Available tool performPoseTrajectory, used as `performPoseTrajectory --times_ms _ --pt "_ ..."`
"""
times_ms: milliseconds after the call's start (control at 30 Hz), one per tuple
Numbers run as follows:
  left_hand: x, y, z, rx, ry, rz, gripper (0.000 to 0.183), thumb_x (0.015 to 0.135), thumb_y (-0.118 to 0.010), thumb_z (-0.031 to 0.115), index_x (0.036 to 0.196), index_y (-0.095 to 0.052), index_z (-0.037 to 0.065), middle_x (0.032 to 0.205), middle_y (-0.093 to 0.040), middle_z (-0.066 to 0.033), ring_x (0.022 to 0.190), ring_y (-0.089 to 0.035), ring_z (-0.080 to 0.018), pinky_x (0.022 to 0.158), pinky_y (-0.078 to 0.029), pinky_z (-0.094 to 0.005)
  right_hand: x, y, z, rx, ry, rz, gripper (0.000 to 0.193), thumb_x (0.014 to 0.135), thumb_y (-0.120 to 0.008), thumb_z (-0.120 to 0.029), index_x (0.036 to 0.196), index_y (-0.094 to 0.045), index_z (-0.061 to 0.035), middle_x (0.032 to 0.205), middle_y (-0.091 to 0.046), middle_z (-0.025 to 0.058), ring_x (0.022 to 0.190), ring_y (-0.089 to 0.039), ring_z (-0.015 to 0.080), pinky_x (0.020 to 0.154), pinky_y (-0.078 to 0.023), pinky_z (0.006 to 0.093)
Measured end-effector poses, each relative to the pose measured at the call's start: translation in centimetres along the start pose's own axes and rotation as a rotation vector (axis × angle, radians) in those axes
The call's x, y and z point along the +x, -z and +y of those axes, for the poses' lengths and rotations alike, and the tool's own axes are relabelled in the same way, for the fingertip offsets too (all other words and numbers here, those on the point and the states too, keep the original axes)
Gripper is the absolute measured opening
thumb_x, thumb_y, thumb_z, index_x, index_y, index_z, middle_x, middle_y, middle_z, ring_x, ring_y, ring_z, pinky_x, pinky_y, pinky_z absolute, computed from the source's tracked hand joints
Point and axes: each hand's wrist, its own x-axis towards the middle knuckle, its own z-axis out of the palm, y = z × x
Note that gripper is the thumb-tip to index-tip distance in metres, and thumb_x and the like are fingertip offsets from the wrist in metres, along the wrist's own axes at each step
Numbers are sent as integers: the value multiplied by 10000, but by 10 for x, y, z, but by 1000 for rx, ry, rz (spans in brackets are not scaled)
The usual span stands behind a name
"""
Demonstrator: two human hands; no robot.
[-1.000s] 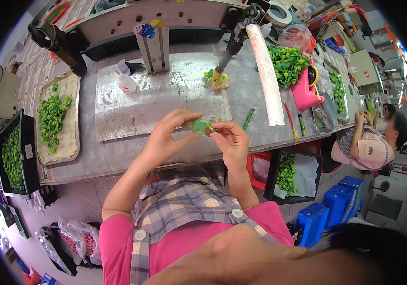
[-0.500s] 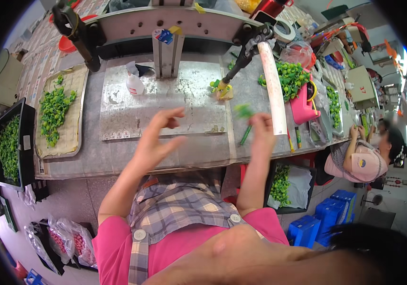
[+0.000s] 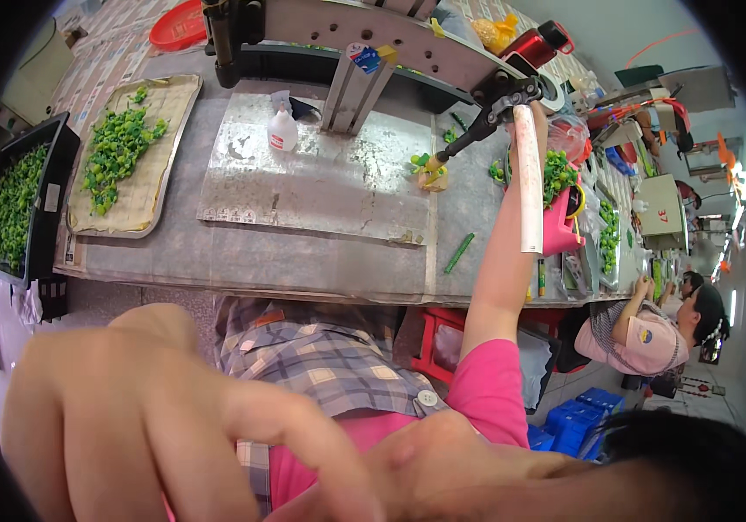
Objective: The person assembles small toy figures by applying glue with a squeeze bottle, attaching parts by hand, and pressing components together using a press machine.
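Observation:
My left hand (image 3: 173, 418) is raised close to the camera at the lower left. It is blurred, its fingers are spread, and nothing is in it. My right arm stretches far out over the metal table (image 3: 242, 261) to the right. My right hand (image 3: 539, 120) is up by a heap of small green pieces (image 3: 557, 170) and is mostly hidden behind a white tube (image 3: 527, 183), so its grip is not visible. A green stick (image 3: 458, 252) lies on the table beside my forearm. A small yellow-green bundle (image 3: 430, 170) sits under a black clamp arm (image 3: 486, 117).
A white spray bottle (image 3: 282, 130) stands on a steel plate (image 3: 321, 183). At the left are a flat tray of green pieces (image 3: 120, 148) and a black crate (image 3: 12, 191). A pink container (image 3: 560, 230) is at the right. A seated person (image 3: 643, 331) works further right, near blue crates (image 3: 577, 418).
My hands held a green piece together, then parted. My right arm has reached far out to the right, and my left hand has risen close to the camera.

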Motion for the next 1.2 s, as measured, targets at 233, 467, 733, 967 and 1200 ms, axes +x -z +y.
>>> performPoseTrajectory --times_ms 233,467,733,967,1200 --pt "-19 -7 16 113 -12 56 312 858 -488 363 875 -573 63 748 -556 -51 698 -517 -171 836 -414 -387 -144 -3 -24 -302 -30 211 185 831 -543 -80 966 -572 43 829 -607 54 697 -566 97 665 -459 211" --pt "-28 -3 25 213 7 75 322 846 -498 347 877 -569 34 766 -562 -64 712 -528 -174 829 -413 -391 -198 22 -18 -324 -50 346 219 854 -521 -125 1003 -560 31 860 -604 69 747 -561 108 675 -440 230" --pt "-33 -8 47 369 52 91 335 832 -510 329 879 -565 2 786 -568 -79 729 -540 -177 820 -413 -396 -201 17 12 -380 -127 347 227 862 -529 -150 1000 -567 26 847 -614 99 753 -573 134 711 -457 247" --pt "-62 20 102 1064 192 425 348 820 -520 313 881 -561 -27 804 -573 -93 744 -551 -180 813 -413 -400 -209 -1 6 -462 -155 381 220 867 -517 -138 991 -576 33 853 -610 104 774 -590 154 724 -478 259" --pt "-198 119 168 2348 968 954 155 761 -576 157 845 -628 38 796 -605 -132 758 -575 -271 685 -442 -353 -221 -18 3 -501 -130 319 190 863 -519 -128 969 -574 20 871 -608 95 813 -583 150 744 -458 249"
